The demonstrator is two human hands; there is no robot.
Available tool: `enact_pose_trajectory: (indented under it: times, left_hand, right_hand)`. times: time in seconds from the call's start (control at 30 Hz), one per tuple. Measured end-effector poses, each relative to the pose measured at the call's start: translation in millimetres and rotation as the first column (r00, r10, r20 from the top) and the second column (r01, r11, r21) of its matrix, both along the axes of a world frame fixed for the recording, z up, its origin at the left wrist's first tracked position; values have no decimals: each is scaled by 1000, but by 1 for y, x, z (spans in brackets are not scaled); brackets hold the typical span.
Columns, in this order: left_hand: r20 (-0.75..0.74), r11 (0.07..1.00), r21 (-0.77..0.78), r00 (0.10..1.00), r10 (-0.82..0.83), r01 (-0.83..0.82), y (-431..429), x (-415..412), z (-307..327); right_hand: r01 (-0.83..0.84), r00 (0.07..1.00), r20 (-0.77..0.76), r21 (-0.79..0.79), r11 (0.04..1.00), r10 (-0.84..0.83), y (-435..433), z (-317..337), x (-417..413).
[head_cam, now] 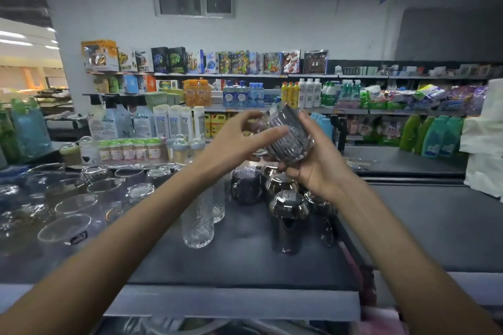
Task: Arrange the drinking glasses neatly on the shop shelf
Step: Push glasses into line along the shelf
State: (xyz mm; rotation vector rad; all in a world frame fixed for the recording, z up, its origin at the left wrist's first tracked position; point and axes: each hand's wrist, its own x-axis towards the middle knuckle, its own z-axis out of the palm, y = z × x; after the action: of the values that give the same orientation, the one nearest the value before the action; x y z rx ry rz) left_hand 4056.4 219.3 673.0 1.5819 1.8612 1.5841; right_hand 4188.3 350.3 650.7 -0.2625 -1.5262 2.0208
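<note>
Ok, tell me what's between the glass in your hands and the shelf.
The left hand and right hand hold the glass in the air. Dark glasses stand right under it, so that spot is taken. The bare shelf nearer you, beside the tall glasses, is free.

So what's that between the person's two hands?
A dark ribbed glass, tilted, gripped by the right hand; a finger of the left hand lies across it. The head view shows it.
</note>
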Motion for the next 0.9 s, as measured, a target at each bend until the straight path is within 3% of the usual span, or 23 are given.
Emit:
enact_pose_trajectory:
  times: [0.2,0.3,0.43,0.5,0.57,0.7,0.83,0.9]
  left_hand:
    - [44,984,-6,983,175,-175,18,8,8]
    - [55,987,-80,988,147,-142,17,10,12]
    - [125,967,-231,983,136,-104,10,5,16]
    - [121,953,-281,981,149,-110,11,4,18]
    - [124,943,-311,978,168,-122,14,4,19]
    - [54,918,-385,991,121,-91,13,-5,25]
    - [34,905,-389,979,199,-171,14,-28,23]
    - [-122,865,-437,969,214,-246,22,-37,7]
  right_hand:
    - [159,976,107,264,951,-192,6,6,-7]
    - [171,959,123,471,866,-256,4,-5,-3]
    - [150,894,121,826,544,-431,4,-14,-2]
    - [158,860,45,924,349,-509,-1,-17,-7]
    - [183,832,-2,945,272,-555,-5,-19,-16]
    - [246,826,-25,915,319,-564,4,-22,-25]
    - [336,872,-19,749,571,-489,26,-24,-18]
    - [377,878,-13,634,676,-478,44,-25,-12]
